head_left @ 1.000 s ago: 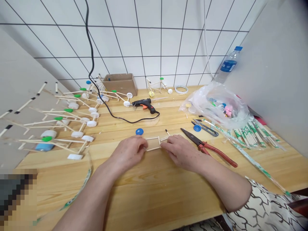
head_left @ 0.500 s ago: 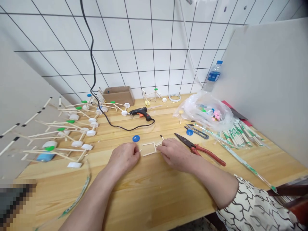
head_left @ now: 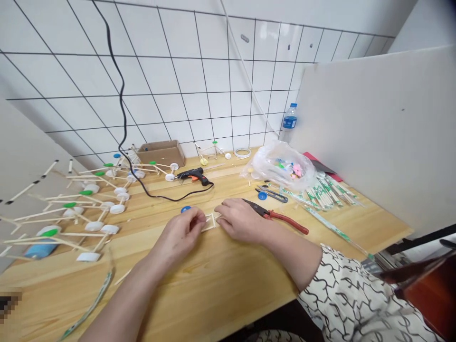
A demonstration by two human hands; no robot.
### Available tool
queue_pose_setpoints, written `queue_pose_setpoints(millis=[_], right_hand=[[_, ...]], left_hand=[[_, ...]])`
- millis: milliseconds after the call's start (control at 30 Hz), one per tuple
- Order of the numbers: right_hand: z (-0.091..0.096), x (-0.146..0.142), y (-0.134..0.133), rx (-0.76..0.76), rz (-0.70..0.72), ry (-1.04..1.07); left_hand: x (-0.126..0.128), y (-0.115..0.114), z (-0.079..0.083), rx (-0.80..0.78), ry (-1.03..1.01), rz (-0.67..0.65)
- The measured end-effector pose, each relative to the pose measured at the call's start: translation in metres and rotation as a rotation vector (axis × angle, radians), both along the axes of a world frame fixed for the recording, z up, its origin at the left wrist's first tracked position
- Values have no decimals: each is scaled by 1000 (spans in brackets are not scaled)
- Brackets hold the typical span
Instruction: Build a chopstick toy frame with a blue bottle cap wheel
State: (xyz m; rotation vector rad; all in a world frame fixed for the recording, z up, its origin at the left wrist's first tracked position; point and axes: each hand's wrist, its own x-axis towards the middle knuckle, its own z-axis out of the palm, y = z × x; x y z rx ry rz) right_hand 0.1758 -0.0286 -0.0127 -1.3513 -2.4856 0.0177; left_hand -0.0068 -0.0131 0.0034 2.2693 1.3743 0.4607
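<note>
The left hand curls closed on one end of a small wooden-stick frame, and the right hand grips the other. A blue bottle cap lies just beyond, with red-handled pliers to the right.

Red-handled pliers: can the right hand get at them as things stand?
Probably yes. The right hand lies beside the red-handled pliers, their dark head almost at its knuckles, with nothing between them. It seems to rest on the small stick frame, which it would leave first.

Wooden table with stick frame, pliers
</note>
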Motion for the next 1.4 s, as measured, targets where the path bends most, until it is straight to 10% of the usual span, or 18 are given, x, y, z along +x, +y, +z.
queue_pose_setpoints(millis=[467, 700, 1033, 1400], right_hand=[[10, 5, 9, -159, -49, 489], [22, 10, 8, -165, -97, 710], [33, 12, -6, -464, 84, 159], [31, 17, -22, -443, -105, -212]], left_hand=[[37, -2, 12, -64, -582, 114], [26, 6, -9, -161, -842, 139], [0, 23, -6, -171, -639, 243], [-4, 32, -34, 39, -195, 42]])
